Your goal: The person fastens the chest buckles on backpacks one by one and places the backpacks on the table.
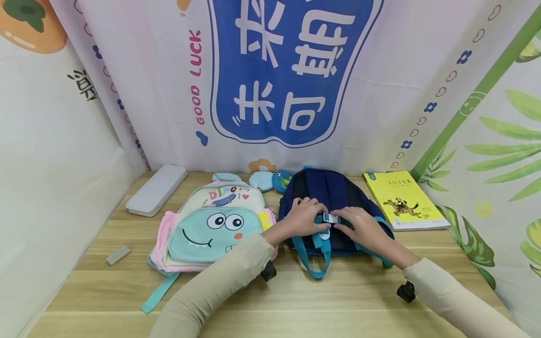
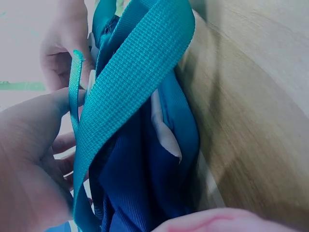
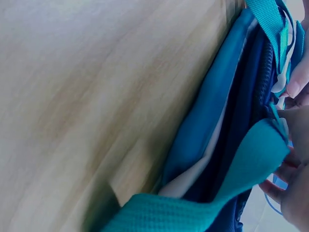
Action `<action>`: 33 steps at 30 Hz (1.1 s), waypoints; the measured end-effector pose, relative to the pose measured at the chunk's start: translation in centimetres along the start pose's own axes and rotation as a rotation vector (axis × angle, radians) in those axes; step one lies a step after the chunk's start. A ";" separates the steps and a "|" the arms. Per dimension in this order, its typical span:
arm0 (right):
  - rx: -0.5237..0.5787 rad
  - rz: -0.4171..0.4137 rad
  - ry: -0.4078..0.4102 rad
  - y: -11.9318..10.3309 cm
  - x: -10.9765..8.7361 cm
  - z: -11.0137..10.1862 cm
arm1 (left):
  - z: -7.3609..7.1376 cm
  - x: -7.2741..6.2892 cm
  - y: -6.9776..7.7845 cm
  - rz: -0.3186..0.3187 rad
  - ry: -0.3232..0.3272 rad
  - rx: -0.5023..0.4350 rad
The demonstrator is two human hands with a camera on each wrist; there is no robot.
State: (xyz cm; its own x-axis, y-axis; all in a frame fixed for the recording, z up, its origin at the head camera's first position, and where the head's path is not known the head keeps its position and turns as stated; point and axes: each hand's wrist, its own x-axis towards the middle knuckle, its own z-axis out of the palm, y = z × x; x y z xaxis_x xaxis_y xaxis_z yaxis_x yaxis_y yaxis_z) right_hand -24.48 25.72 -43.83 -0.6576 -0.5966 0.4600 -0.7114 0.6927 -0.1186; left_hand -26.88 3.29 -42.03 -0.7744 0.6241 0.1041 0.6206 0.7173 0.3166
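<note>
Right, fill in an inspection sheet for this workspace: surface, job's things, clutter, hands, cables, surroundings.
Surface: wood-grain table, shadows under the arms.
Job's things: navy bag lying on the table; pale buckle on its teal strapping, whether fully clicked cannot be told; teal loop in front.
Clutter: dino bag, white case and grey block left; yellow book right; two round pieces behind the bags, use unclear.
Hands: left hand and right hand pinch opposite ends of the buckle.
Cables: nothing seen.
Surroundings: printed curtain behind and at both sides.
</note>
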 end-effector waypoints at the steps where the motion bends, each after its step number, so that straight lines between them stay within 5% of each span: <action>1: -0.003 0.012 -0.020 0.0 -0.1 0.0 | 0.0 0.0 0.1 -0.003 -0.008 -0.002; 19: -0.003 0.074 -0.104 0.5 -0.6 -0.5 | 1.2 0.7 1.1 -0.019 -0.034 -0.049; 26: 0.058 0.130 -0.143 0.3 -0.5 -1.0 | 0.1 0.2 0.8 0.007 -0.064 -0.091; 33: 0.140 0.187 -0.161 -0.3 1.1 -2.2 | -2.7 -0.9 0.0 0.026 -0.062 -0.149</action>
State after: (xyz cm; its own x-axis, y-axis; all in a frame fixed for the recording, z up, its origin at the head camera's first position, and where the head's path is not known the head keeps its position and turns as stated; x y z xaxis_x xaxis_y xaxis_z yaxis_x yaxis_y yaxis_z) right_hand -24.43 25.78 -41.36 -0.8039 -0.5279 0.2741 -0.5936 0.7410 -0.3139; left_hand -26.50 1.90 -39.59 -0.7464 0.6630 0.0573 0.6118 0.6498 0.4511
